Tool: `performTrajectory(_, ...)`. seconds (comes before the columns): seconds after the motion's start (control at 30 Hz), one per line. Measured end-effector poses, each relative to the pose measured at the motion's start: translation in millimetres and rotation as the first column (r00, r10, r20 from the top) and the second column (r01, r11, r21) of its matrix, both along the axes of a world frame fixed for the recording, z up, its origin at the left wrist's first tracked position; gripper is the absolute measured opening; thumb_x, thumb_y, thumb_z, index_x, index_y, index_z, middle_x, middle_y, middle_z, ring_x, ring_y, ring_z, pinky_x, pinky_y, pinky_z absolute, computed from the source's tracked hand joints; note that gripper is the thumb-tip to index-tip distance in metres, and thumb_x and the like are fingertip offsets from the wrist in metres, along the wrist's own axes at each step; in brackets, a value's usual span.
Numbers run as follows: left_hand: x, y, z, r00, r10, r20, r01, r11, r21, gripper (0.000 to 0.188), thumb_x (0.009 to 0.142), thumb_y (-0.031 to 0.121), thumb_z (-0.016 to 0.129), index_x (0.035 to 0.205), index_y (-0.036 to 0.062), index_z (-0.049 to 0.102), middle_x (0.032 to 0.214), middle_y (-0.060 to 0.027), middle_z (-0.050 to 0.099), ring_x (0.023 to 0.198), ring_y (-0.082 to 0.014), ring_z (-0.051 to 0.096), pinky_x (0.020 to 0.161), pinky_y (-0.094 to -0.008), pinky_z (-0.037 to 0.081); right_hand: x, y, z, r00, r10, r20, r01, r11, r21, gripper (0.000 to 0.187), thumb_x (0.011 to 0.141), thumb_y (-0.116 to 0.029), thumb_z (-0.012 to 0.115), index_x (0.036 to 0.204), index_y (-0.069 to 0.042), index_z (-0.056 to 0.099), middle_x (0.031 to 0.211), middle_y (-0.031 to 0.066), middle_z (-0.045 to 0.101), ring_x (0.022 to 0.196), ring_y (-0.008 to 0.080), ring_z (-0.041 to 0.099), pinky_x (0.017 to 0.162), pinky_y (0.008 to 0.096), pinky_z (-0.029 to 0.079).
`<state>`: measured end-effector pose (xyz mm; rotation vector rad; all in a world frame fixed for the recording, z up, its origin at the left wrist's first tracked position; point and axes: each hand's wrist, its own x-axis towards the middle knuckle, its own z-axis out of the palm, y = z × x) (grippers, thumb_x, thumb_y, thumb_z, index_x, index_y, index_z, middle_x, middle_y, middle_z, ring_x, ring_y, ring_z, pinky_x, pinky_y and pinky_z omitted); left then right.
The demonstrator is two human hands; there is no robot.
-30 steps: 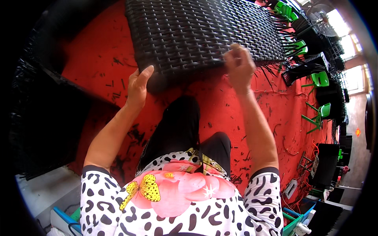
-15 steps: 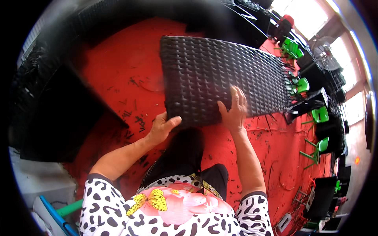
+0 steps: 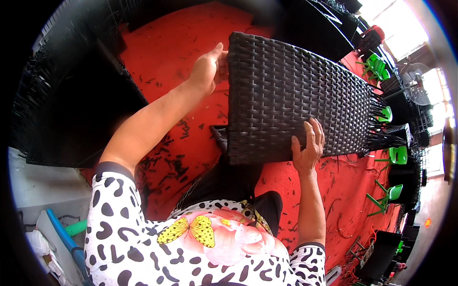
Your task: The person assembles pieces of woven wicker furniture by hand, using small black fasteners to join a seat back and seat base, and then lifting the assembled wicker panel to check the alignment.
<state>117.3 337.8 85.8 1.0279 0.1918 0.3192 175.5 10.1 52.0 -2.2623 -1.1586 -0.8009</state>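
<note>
A black woven rattan panel [image 3: 286, 90] stands tilted before me, its loose strand ends trailing off at the right. Up at its left edge is my left hand [image 3: 206, 71], the fingers curled behind the edge and partly hidden, the thumb pointing up beside it. Against the panel's lower front lies my right hand [image 3: 309, 150], open, with fingers stretched over the weave. Below the lower left corner, a dark wrapped frame piece [image 3: 219, 136] shows near my leg.
Short black strand scraps [image 3: 174, 167] litter the red floor [image 3: 167, 62]. A large black panel [image 3: 81, 114] stands at the left. Green chairs [image 3: 389, 195], a fan [image 3: 415, 83] and more black woven pieces line the right side.
My left hand has moved from the panel's lower left corner up along its left edge. The panel has shifted right in view. My right hand still rests flat on its front.
</note>
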Motion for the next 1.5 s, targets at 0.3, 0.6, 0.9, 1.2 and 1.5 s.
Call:
performTrajectory(0.3, 22, -24, 20, 0.988, 0.156, 0.008, -0.154, 0.980, -0.127, 0.057, 0.094, 0.053, 0.043, 0.113, 0.0007, 0.056, 0.099, -0.0084, 0.063, 0.085, -0.0184, 0.062, 0.075, -0.0346, 0.054, -8, 0, 2, 1.000, 0.007, 0.011, -0.007, 1.000, 0.008, 0.043, 0.080, -0.024, 0.065, 0.114, 0.002, 0.058, 0.125, 0.0183, 0.053, 0.120, 0.0375, 0.047, 0.099, 0.0462, 0.036)
performTrajectory(0.6, 30, -25, 21, 0.988, 0.127, 0.091, -0.119, 0.989, -0.090, 0.056, 0.094, 0.051, 0.048, 0.108, -0.0021, 0.060, 0.098, -0.0050, 0.062, 0.089, -0.0125, 0.058, 0.082, -0.0290, 0.048, -3, 3, 9, 1.000, -0.002, 0.005, 0.002, 1.000, 0.026, 0.043, 0.079, -0.025, 0.065, 0.113, 0.001, 0.058, 0.125, 0.0180, 0.054, 0.119, 0.0368, 0.048, 0.098, 0.0455, 0.036)
performTrajectory(0.9, 44, -15, 0, 0.972, 0.219, 0.082, -0.212, 0.974, -0.077, 0.053, 0.094, 0.048, 0.049, 0.106, -0.0028, 0.062, 0.099, -0.0056, 0.063, 0.089, -0.0113, 0.057, 0.082, -0.0273, 0.046, 0, 3, 1, 0.999, -0.014, 0.029, 0.013, 0.999, 0.036, 0.044, 0.076, -0.025, 0.067, 0.112, 0.000, 0.059, 0.124, 0.0176, 0.054, 0.119, 0.0359, 0.048, 0.098, 0.0463, 0.036)
performTrajectory(1.2, 50, -27, -14, 0.912, 0.382, 0.146, -0.397, 0.913, 0.092, 0.036, 0.094, 0.036, 0.055, 0.070, 0.0089, 0.055, 0.070, 0.0063, 0.043, 0.063, -0.0052, 0.037, 0.057, -0.0244, 0.035, -7, -1, -2, 0.999, -0.035, -0.014, 0.036, 0.998, 0.045, 0.046, 0.070, -0.018, 0.070, 0.112, -0.003, 0.058, 0.124, 0.0166, 0.053, 0.119, 0.0370, 0.047, 0.099, 0.0471, 0.036)
performTrajectory(1.5, 15, -24, 13, 0.958, 0.278, -0.063, -0.272, 0.957, 0.099, 0.035, 0.082, 0.041, 0.071, 0.078, 0.0088, 0.057, 0.072, 0.0037, 0.052, 0.065, -0.0051, 0.047, 0.060, -0.0235, 0.042, -12, 6, 5, 1.000, -0.018, -0.009, 0.018, 0.999, 0.033, 0.045, 0.074, -0.019, 0.067, 0.113, -0.001, 0.057, 0.124, 0.0178, 0.053, 0.119, 0.0378, 0.046, 0.099, 0.0474, 0.035)
